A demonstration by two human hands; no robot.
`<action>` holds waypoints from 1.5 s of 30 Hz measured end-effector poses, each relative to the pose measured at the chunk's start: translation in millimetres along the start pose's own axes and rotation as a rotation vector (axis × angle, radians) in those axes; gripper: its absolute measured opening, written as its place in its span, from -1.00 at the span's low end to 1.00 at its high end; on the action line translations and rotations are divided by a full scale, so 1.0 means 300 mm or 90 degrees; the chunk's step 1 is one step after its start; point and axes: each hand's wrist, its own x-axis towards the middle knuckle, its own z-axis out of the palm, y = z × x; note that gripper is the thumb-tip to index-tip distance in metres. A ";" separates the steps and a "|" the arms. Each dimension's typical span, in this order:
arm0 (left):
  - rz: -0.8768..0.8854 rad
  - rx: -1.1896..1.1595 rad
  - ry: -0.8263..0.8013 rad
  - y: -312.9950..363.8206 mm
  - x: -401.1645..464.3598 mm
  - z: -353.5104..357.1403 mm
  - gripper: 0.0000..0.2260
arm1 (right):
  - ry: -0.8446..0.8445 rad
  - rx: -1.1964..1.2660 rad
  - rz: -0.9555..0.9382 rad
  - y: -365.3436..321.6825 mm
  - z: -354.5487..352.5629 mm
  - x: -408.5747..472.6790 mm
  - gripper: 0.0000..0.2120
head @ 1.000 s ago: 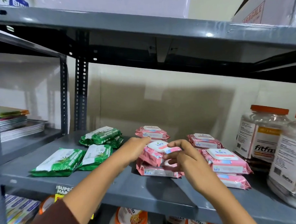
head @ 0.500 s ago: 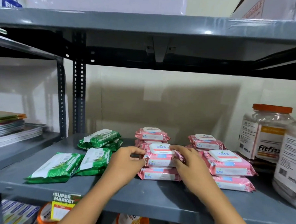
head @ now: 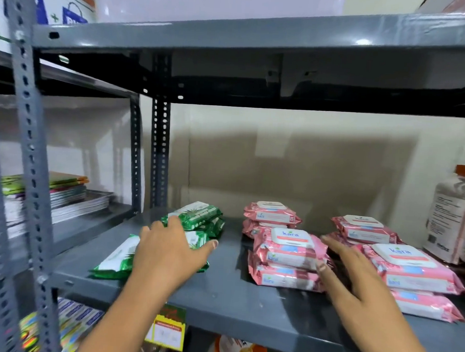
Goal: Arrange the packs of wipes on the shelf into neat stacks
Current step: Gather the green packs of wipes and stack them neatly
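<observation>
Green packs (head: 197,217) lie loose at the shelf's (head: 230,297) left, so the left hand (head: 168,250), spread flat on one and gripping nothing, should square their edges, while the right hand (head: 355,279) hovers open by the pink stacks (head: 286,256).

A grey metal shelf (head: 219,296) carries the goods. At its left lie green packs of wipes: two flat at the front (head: 114,258), a small pile of green packs (head: 199,216) behind them. In the middle stand two stacks of pink packs, a front stack (head: 286,262) and a back stack (head: 271,218). Further right are another front stack (head: 420,280) and back stack (head: 366,231). At the far right stands a clear jar with an orange lid (head: 455,217).
</observation>
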 end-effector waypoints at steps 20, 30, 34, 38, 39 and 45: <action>0.192 -0.093 -0.380 -0.103 -0.163 -0.171 -0.42 | -0.047 0.239 0.051 0.013 -0.041 -0.205 -0.86; 0.453 -0.163 -0.538 0.042 -0.049 -0.056 -0.46 | -0.132 0.139 -0.092 0.027 0.043 -0.172 -0.74; 0.439 -0.186 -0.497 0.072 -0.079 -0.013 -0.45 | -0.103 0.063 -0.120 0.069 0.073 -0.150 -0.73; 0.379 -0.258 -0.447 0.043 -0.142 -0.018 -0.47 | -0.073 0.055 -0.142 0.070 0.086 -0.163 -0.77; 0.347 -0.278 -0.419 0.024 -0.153 -0.031 -0.47 | -0.069 0.054 -0.131 0.071 0.085 -0.156 -0.78; 0.057 -0.189 0.082 -0.198 -0.095 -0.086 -0.71 | 0.022 0.056 -0.114 -0.092 0.040 -0.189 -0.76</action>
